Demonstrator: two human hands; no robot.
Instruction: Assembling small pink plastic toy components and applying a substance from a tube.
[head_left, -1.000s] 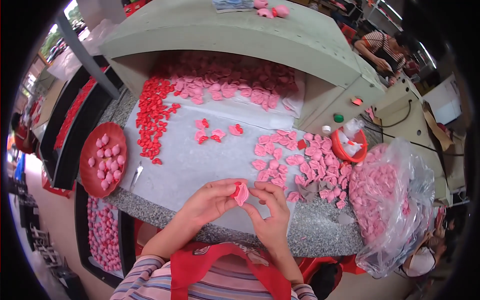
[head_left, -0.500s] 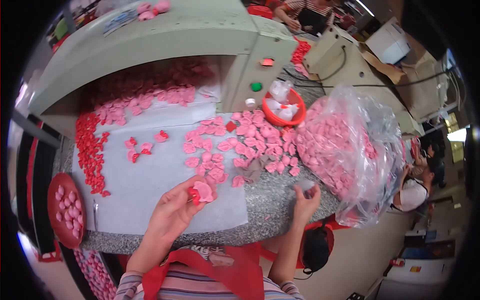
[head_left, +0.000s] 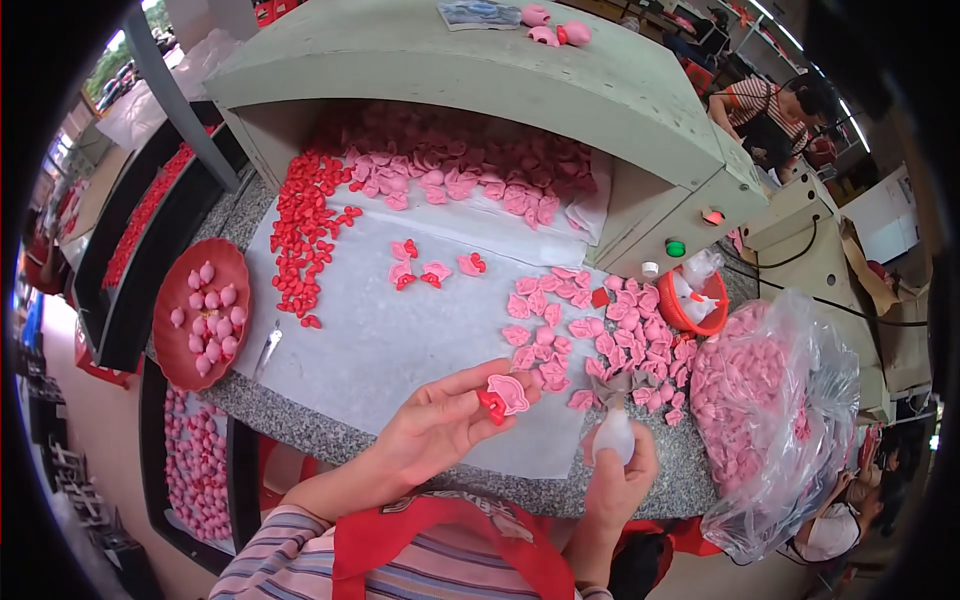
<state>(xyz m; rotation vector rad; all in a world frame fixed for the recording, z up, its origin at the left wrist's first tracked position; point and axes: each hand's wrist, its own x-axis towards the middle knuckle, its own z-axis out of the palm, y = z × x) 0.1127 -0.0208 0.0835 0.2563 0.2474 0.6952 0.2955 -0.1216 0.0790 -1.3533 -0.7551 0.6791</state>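
My left hand (head_left: 425,432) pinches a hollow pink moulded piece (head_left: 509,393) with a red bow-shaped part (head_left: 491,404) at its lower left. Its open side faces up. In my right hand (head_left: 625,478) is a translucent white squeeze bottle (head_left: 614,437), its narrow end pointing away from me at a grey cloth (head_left: 612,386). Whether tip and cloth touch, I cannot tell. Loose pink pieces (head_left: 640,335) lie beyond both hands. Several pink pieces with red parts (head_left: 436,273) sit on the white sheet (head_left: 370,370).
A pale green metal housing (head_left: 480,80) arches over heaped pink pieces (head_left: 455,183). Red bow-shaped parts (head_left: 300,235) lie left. A red oval tray (head_left: 170,340) holds pink pieces; an orange basket (head_left: 712,322) holds bottles. Right of it bulges a clear plastic bag (head_left: 775,400). Another person (head_left: 770,125) works far right.
The view has swung left, so the scene sits further right. My right hand has brought the bottle up to the grey cloth. My left hand still holds the pink piece.
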